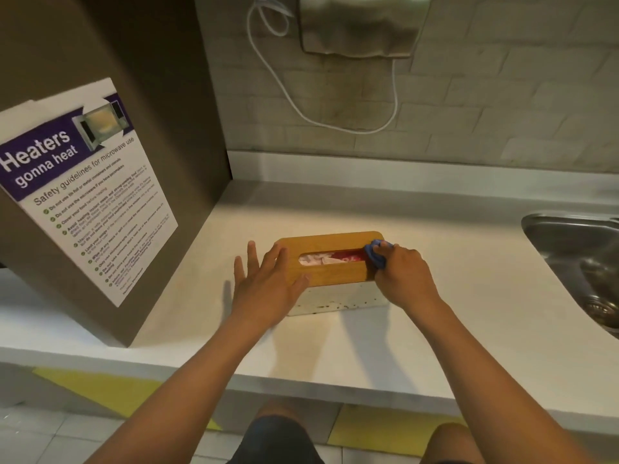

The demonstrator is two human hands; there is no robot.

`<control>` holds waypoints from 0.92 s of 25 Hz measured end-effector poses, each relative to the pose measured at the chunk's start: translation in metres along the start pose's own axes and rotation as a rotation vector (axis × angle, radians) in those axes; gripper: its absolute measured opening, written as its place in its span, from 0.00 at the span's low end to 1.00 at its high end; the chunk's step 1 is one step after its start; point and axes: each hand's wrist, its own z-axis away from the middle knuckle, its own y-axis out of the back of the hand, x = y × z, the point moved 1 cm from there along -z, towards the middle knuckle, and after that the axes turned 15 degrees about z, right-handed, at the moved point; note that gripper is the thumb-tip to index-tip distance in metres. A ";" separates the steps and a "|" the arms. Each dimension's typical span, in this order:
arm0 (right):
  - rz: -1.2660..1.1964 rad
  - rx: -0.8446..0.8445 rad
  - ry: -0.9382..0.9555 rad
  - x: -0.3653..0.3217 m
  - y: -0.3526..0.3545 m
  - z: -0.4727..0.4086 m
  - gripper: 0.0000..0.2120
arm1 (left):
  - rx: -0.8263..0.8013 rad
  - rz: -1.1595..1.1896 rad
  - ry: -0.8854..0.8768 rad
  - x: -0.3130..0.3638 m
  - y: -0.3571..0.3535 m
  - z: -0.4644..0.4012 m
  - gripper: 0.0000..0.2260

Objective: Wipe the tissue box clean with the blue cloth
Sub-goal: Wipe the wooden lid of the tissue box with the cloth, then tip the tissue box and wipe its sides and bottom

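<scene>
Here the tissue box [330, 269] sits on the white counter [469, 329], a little past the middle of the view, its long axis running from nine to three o'clock. It has a wooden lid with a slot through which white and red tissue packaging shows, and a pale lower body whose near face carries small dark specks along the bottom edge.

At the three o'clock end of the lid, the right hand [403, 279] has its fingers curled round the bunched blue cloth [376, 256] and presses it down on the wood just beside the slot's end. At the nine o'clock end, the left hand [268, 281] lies with fingers straight and spread, holding nothing; its palm side rests against the lid's corner, apparently steadying the box.

The cloth is at one extreme of the long axis, so nearly all of the lid lies toward nine o'clock from it. A stroke along that axis would probably cover the top, heading toward the bracing hand. The speckled near face, at six o'clock below the lid, looks not yet wiped.

Further out, a steel sink [576, 256] lies at three o'clock, a microwave safety poster [87, 195] on a brown panel at nine to ten, and a wall-mounted metal unit [361, 25] with a white cable [291, 98] at twelve.
</scene>
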 end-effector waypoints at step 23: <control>-0.813 0.077 -0.434 0.046 0.000 0.038 0.12 | -0.340 0.157 -0.263 0.050 0.041 -0.042 0.22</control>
